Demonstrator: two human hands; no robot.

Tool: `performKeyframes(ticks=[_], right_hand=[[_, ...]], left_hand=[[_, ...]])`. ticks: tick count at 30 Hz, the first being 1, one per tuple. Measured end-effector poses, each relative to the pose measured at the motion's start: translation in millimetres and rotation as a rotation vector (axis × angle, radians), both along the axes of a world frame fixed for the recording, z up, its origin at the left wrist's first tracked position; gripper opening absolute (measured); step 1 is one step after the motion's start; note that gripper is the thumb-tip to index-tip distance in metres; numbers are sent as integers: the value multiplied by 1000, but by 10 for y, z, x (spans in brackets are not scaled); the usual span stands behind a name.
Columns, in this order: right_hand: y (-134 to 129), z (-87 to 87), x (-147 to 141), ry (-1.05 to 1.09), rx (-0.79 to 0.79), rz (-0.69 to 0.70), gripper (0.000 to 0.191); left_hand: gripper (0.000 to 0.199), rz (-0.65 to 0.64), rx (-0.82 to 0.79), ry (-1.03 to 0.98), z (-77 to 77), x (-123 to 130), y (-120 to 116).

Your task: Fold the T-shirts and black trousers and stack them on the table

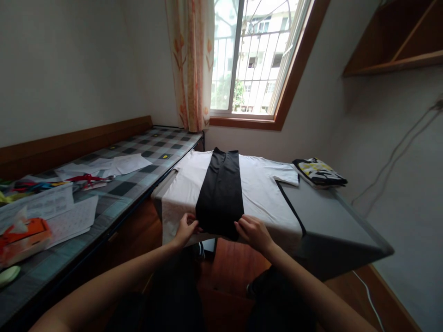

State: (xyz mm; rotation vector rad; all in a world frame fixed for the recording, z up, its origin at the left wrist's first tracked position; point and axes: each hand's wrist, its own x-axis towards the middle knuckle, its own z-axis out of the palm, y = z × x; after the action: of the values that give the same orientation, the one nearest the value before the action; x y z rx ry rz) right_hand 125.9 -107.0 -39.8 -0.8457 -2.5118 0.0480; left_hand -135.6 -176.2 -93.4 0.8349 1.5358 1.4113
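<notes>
A black garment (223,189), folded into a long strip, lies over a white T-shirt (259,184) spread on the grey-covered table. Its near end hangs at the table's front edge. My left hand (187,227) pinches the lower left corner of the black garment. At the lower right corner, my right hand (252,230) has its fingers closed on the same garment. The shirt's right sleeve reaches toward the back right, and its lower part drapes over the front edge.
A folded patterned garment (319,172) sits at the table's (332,216) back right. On the left, a bed (138,184) with a checkered cover holds papers (128,163), coloured straps and an orange tissue pack (26,240). A window and curtain are behind.
</notes>
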Motion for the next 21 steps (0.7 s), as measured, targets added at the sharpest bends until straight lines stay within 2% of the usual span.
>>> performKeyframes(ticks=[3,5,7,10,14,17,19,21], right_hand=[[-208,-209,47,-5,-104,-126,42],[-275,-357,73,-18,-247,-268,35],[-299,-508,98,-18,-382,-337,33],[-293,-734,116,127,-430,-226,50],[-270,-929,59,386,-314,-44,67],[-275,-928,-11,462,-298,-31,73],[-304,-878,-37,474,-307,-35,68],[-356,-813,-36,477,-295,-25,57]], left_hand=[[38,41,53,147,-73,-72,-1],[41,-11,96,234,-82,-102,10],[43,-70,132,266,-90,-105,-3],[56,-122,224,206,-132,-62,-94],[75,-185,362,270,-188,14,-255],[66,-211,361,436,-173,32,-306],[56,-227,356,550,-143,29,-319],[55,-251,375,625,-99,26,-339]])
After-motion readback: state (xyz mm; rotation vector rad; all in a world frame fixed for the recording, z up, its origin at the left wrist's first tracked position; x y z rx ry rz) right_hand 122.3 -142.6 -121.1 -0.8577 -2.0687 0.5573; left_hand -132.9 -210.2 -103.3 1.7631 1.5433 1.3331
